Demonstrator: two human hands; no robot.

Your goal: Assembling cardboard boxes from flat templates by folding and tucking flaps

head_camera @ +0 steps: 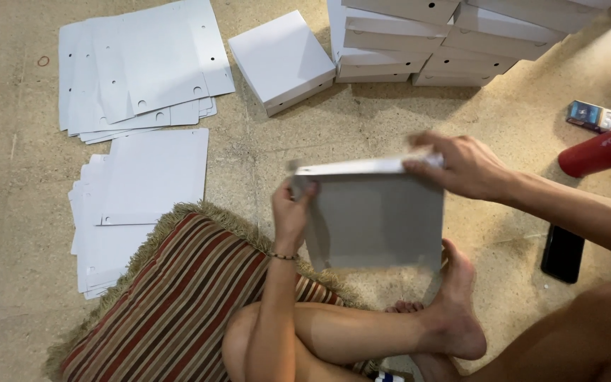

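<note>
Between both hands (376,191), a white box (376,219).

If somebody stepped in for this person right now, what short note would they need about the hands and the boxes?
Left hand: grips the left edge of the half-folded white box, held upright above the floor.
Right hand: pinches the box's top edge, blurred.
Around: flat white cardboard blanks and a second pile lie at the left; one finished box and a stack of finished boxes sit ahead. Striped cushion is under the left arm.
Done: several boxes folded.
Left: this box looks unfinished, and many blanks remain flat.
</note>
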